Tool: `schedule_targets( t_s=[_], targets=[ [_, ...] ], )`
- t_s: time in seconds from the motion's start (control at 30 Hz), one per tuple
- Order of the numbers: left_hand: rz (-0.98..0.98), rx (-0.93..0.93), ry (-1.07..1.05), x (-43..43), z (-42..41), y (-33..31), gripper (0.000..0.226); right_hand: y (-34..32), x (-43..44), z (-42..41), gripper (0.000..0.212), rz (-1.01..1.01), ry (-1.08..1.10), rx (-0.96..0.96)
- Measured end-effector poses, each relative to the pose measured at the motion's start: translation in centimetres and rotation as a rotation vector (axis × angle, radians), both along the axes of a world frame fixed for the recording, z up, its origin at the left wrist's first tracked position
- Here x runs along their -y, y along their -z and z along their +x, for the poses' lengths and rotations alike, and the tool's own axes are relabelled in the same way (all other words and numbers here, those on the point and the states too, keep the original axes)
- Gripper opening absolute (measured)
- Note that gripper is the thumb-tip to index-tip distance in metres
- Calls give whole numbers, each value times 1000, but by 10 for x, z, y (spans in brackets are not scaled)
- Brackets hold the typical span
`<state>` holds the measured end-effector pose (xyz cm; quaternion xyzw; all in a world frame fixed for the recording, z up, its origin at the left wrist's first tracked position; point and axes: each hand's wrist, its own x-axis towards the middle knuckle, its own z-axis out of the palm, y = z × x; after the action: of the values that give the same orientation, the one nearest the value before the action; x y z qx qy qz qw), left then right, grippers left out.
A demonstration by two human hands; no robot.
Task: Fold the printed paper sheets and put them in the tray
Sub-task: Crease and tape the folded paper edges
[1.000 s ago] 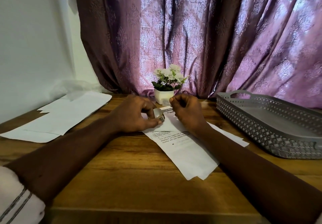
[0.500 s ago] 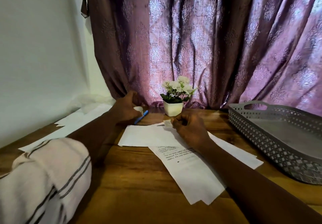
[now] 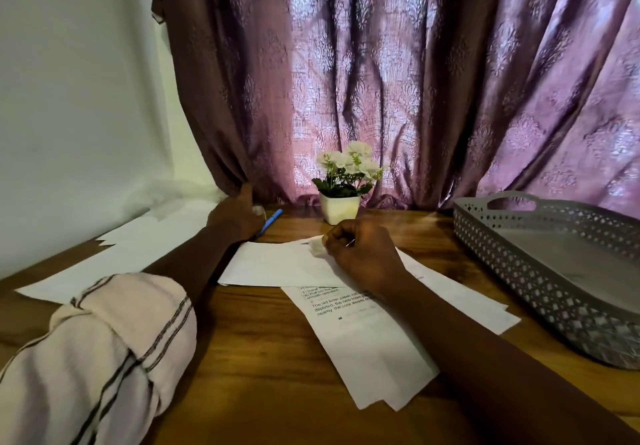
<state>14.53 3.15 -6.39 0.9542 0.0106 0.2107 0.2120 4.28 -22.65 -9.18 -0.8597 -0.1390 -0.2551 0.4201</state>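
A folded white sheet (image 3: 277, 264) lies at mid-table on top of a long printed sheet (image 3: 363, 340), with another sheet beneath them. My right hand (image 3: 360, 254) rests on the folded sheet, its fingers curled, and pinches a small whitish scrap (image 3: 317, 247) at the sheet's far edge. My left hand (image 3: 239, 217) is stretched to the back of the table by the curtain and holds a small whitish roll (image 3: 258, 209), mostly hidden by the hand. The grey perforated tray (image 3: 519, 271) stands at the right with nothing in it.
A blue pen (image 3: 273, 217) lies just right of my left hand. A white pot of flowers (image 3: 341, 207) stands at the back centre. More white sheets (image 3: 121, 254) are spread along the left wall. A purple curtain hangs behind the table.
My left hand left the sheet and moved to the back left beside the pen, taking the small roll with it. My right hand stayed on the paper. The view tilted upward.
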Motion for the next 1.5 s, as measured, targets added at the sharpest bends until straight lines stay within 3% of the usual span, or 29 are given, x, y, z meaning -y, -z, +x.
schedule_targets(
  t_s=[0.13,0.23,0.37,0.43,0.5,0.57,0.73,0.93,1.07,1.2,1.5],
  targets=[
    [-197,26,89,-6,-8,-8,101,-3,1,-6,11,3,-3,8],
    [-198,100,127,9,-42,-40,64,-5,2,-8,12,12,-9,4],
    [-402,-103,488,37,-100,-66,11,-10,4,-15,14,63,-44,28],
    [-464,-190,535,56,-126,-55,23,-14,4,-23,13,118,-92,40],
    [-477,-162,509,72,-137,-35,31,-16,6,-29,13,153,-133,67],
    [-608,-111,490,83,-133,-16,27,-15,6,-28,13,129,-142,111],
    [-915,-233,518,85,-121,-9,21,-15,10,-24,8,52,-94,176],
    [-1095,-237,610,76,-114,-5,11,-16,0,-34,10,231,-126,125],
    [-1088,-184,603,78,-112,-3,7,-15,2,-37,6,269,-144,44],
    [-1039,-129,640,79,-111,1,14,-17,4,-40,22,388,-234,-81],
    [-915,-53,705,80,-109,4,17,-22,11,-41,6,441,-210,-117]
  ],
)
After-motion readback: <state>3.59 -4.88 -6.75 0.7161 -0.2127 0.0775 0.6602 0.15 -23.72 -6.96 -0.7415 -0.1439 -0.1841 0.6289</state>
